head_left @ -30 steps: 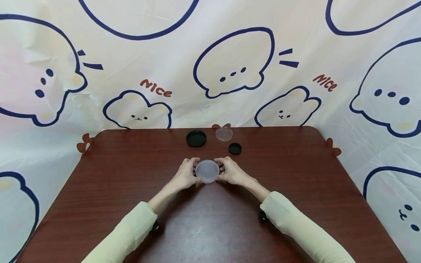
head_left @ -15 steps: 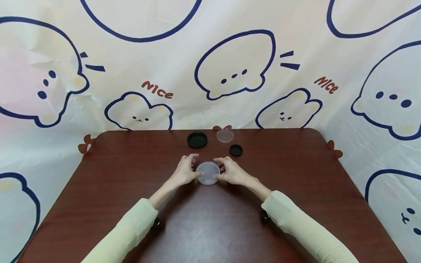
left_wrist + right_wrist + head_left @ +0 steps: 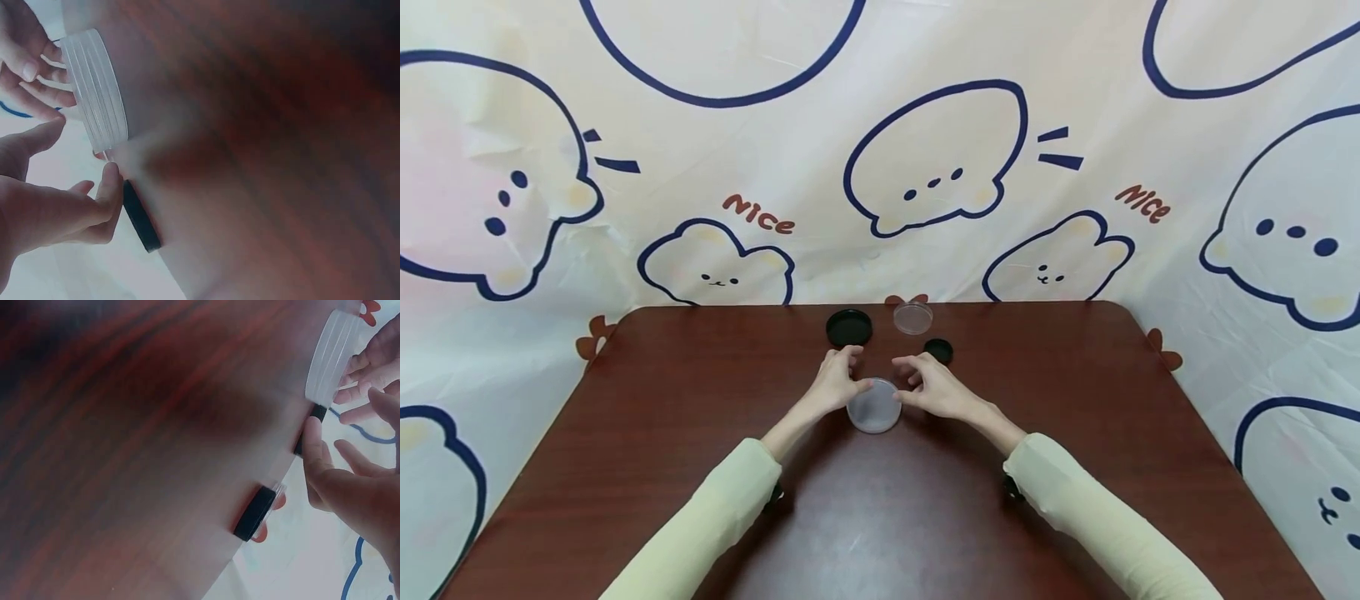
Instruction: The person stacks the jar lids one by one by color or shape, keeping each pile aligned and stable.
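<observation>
A round, clear, frosted-looking dish [image 3: 874,410] lies flat on the brown table; in the left wrist view the clear dish [image 3: 95,90] shows several rims, one above another. Left hand [image 3: 832,382] is at its upper left, thumb over the rim, fingers spread apart from it. Right hand [image 3: 942,389] is at its upper right, thumb near the rim and fingers loosely bent. Neither hand grips the dish. In the right wrist view a gap shows between the right hand [image 3: 356,481] and the clear dish [image 3: 331,359].
Behind the hands stand a large black dish [image 3: 848,328], a clear dish [image 3: 913,318] and a small black dish [image 3: 938,350], near the back edge of the wooden table [image 3: 715,358]. A patterned cloth [image 3: 820,167] hangs beyond it.
Both hands have let go of the clear dish. The left hand has moved up and slightly right, its fingers now just in front of the large black dish. The view has tilted slightly upward.
</observation>
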Available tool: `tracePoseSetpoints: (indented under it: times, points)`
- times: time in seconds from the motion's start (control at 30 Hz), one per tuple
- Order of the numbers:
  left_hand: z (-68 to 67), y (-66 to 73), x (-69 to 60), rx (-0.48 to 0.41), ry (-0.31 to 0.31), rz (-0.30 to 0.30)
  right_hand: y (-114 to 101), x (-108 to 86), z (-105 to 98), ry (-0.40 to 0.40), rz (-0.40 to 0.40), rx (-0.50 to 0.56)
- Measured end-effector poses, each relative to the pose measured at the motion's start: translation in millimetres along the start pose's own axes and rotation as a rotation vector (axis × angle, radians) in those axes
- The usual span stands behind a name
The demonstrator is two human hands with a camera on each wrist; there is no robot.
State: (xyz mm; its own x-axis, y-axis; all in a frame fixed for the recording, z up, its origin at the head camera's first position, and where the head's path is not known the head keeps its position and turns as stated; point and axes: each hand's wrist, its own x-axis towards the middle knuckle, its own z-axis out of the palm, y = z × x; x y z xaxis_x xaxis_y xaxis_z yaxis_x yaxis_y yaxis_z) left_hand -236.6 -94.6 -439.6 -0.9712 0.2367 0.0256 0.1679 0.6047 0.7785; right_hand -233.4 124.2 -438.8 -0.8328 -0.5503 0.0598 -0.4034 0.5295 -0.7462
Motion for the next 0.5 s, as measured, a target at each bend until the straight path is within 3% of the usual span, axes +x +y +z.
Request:
tracePoseSetpoints:
  times: [0.07, 0.17, 0.5]
  points:
    - [0.1, 9.7, 4.0, 0.013, -0.013, -0.044, 1.5, 1.9, -2.9, 0.010, -0.003, 0.005]
    - [2.7, 12.5, 13.2, 0.026, -0.019, -0.058, 3.8, 4.9, -7.6, 0.021, 0.007, 0.011]
    - [13.3, 23.5, 35.5, 0.012, 0.009, -0.015, 16.5, 19.7, -33.8, 0.115, 0.050, 0.007]
